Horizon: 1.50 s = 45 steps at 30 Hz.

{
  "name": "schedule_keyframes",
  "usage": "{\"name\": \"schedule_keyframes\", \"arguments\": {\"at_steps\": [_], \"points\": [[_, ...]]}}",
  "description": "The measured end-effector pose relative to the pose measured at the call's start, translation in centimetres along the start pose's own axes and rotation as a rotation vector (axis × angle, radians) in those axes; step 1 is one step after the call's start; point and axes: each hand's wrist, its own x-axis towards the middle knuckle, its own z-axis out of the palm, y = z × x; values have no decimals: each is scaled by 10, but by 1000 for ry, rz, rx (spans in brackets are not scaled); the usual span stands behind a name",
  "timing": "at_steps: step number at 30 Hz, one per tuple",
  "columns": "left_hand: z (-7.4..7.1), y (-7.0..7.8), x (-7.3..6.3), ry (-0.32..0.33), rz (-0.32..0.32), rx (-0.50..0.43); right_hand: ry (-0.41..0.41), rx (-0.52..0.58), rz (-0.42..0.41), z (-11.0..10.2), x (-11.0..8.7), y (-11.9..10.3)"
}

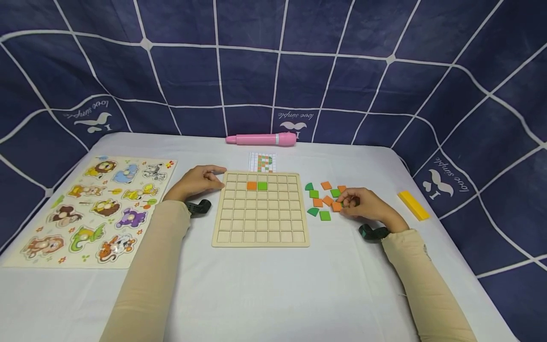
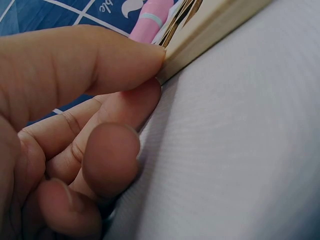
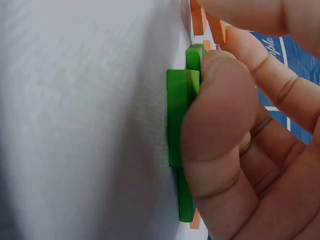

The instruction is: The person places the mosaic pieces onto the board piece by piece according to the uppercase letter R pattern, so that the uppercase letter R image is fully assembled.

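Observation:
In the head view, a wooden grid board [image 1: 261, 243] lies in the middle, with one orange square tile [image 1: 252, 185] and one green square tile [image 1: 262, 185] side by side in its second row. My left hand [image 1: 197, 182] holds the board's far left corner, the index finger and thumb at its edge. To the right of the board, my right hand [image 1: 363, 204] pinches an orange square tile [image 3: 216, 29] between thumb and index finger, at the edge of the loose pieces. A green tile [image 3: 181, 117] is close against another finger of that hand.
Several orange and green pieces lie right of the board, including a green quarter-round piece [image 1: 313, 211]. Behind the board are a pattern card [image 1: 254, 162] and a pink microphone-shaped toy [image 1: 258, 139]. An animal puzzle [image 1: 96, 228] lies left, a yellow bar [image 1: 413, 205] right.

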Motion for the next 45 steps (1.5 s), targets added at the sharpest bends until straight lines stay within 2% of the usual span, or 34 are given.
{"name": "schedule_keyframes", "arguments": {"at_steps": [5,13,23,27,38,45], "points": [[0,-1,-2,13,-6,19,19,1,22,0,2,-4],[0,0,-3,10,-7,30,3,75,33,4,14,-14],[2,2,-3,11,10,15,16,254,18,15,40,-30],[1,2,-1,8,0,15,18,299,41,20,53,-38],[0,4,-2,2,15,-5,-15,325,95,38,87,-60],[0,3,-1,11,27,22,-57,358,87,49,104,-73]]}}
